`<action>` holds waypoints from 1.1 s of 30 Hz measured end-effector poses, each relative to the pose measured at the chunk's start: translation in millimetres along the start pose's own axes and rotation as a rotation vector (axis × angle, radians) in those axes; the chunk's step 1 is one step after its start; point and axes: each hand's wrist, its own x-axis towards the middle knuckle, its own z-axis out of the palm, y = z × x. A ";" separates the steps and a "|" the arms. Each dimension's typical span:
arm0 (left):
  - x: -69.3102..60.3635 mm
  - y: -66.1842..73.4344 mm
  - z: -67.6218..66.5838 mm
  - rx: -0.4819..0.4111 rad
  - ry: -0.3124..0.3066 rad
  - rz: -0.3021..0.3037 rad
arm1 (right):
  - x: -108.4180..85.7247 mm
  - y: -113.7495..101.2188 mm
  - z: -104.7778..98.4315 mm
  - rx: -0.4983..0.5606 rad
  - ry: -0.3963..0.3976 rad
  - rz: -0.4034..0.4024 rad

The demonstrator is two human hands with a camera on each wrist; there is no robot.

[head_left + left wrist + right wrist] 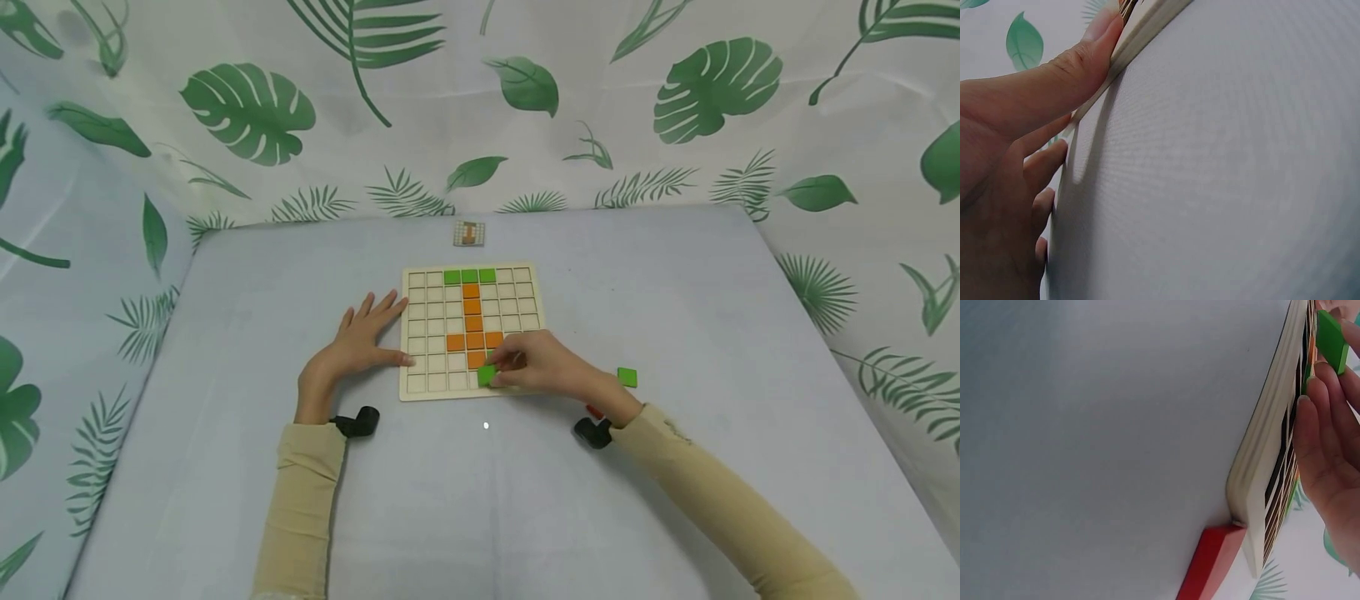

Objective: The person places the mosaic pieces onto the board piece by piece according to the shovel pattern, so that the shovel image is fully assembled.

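A wooden grid board (437, 367) lies on the table, with a row of green tiles (469, 276) at its top and orange tiles (472, 307) running down the middle. My left hand (356, 342) rests at the board's left edge, fingers spread, thumb touching the rim. Over the lower part of the board, my right hand (542, 363) pinches a green square tile (487, 376) between thumb and fingers. In the right wrist view that tile (1332, 342) is tilted above the grid. The right hand hides the board's lower right squares.
A loose green tile (627, 377) lies right of the board. A red piece (1213, 559) is by the board's edge, partly behind the right wrist in the head view. Beyond the board sits a small pattern card (468, 233). Leaf-printed cloth (570, 125) hangs behind the table.
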 end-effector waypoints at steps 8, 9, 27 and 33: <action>-0.2 -0.4 0.6 0.001 0.003 -0.005 | 7.0 -2.7 7.1 -0.059 -0.010 -0.043; -0.3 -0.3 0.6 0.002 0.003 -0.006 | 7.5 -3.8 7.5 -0.071 -0.010 -0.050; 0.6 -1.2 0.7 0.011 0.004 -0.006 | 9.3 -10.6 12.4 -0.197 0.016 -0.151; 0.4 -1.1 0.7 0.011 0.002 -0.006 | 8.6 -9.2 14.3 -0.238 0.019 -0.167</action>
